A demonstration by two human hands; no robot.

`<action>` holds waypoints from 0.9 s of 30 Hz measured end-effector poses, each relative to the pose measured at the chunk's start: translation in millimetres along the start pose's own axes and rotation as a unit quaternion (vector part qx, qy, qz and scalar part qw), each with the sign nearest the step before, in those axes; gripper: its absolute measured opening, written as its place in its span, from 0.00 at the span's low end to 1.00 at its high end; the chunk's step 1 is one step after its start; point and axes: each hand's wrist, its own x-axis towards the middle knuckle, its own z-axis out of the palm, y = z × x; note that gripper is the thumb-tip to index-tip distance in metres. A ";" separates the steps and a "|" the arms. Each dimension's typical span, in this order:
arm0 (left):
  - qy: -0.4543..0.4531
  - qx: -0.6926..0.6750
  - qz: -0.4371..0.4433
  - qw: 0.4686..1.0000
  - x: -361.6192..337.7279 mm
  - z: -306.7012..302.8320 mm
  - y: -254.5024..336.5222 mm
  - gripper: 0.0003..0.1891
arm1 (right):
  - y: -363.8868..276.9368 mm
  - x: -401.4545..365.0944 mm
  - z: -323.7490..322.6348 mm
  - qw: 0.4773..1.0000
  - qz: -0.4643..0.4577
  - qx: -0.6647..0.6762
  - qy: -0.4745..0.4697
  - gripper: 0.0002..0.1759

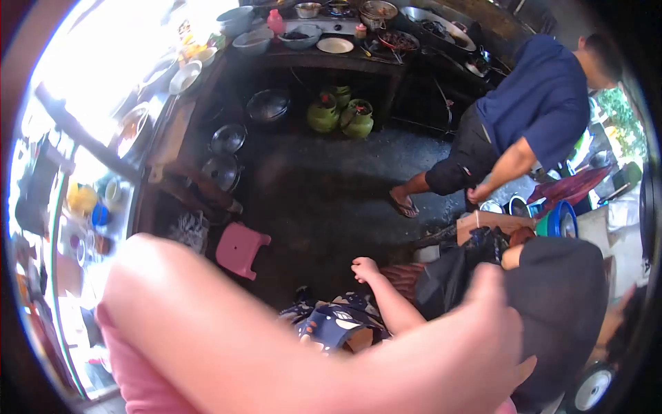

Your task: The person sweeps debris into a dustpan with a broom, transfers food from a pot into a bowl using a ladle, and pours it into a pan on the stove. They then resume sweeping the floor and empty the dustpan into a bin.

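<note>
My left arm, with a pink sleeve (pixel 138 359), fills the foreground close to the camera. It bends at the elbow on the left side and reaches across to the right. At its end my left hand (pixel 476 331) is large and blurred, with one digit pointing up; what its other fingers do cannot be made out. Behind it, in the picture, sits a black-clothed shape (pixel 558 297). Dark patterned cloth (pixel 338 321) shows below the arm. A smaller hand (pixel 365 269) with a bare forearm lies beyond that cloth; it seems to be another person's. My right hand is not visible.
A person in a dark blue shirt (pixel 538 96) stands bent at the right. On the floor are a pink stool (pixel 238 248), green gas cylinders (pixel 323 114) and pot lids (pixel 269 105). A counter holds a stove (pixel 338 26) and several bowls. A wooden box (pixel 486 226) stands at right.
</note>
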 end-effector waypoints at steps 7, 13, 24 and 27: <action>0.097 -0.033 0.006 0.995 176.8 41.2 -154.3 0.09 | 30.0 156.5 -99.0 0.990 0.122 0.058 0.039 0.09; 0.078 -0.059 -0.002 0.995 287.0 26.8 -289.0 0.14 | 60.4 223.7 -246.9 0.964 0.183 0.136 0.133 0.10; -0.094 -0.402 -0.018 0.911 493.7 193.2 -601.2 0.25 | 194.3 295.1 -369.3 0.920 0.242 0.213 0.223 0.11; -0.155 -0.414 0.003 0.897 590.3 244.9 -622.9 0.24 | 186.9 291.0 -403.1 0.784 0.382 0.426 0.239 0.14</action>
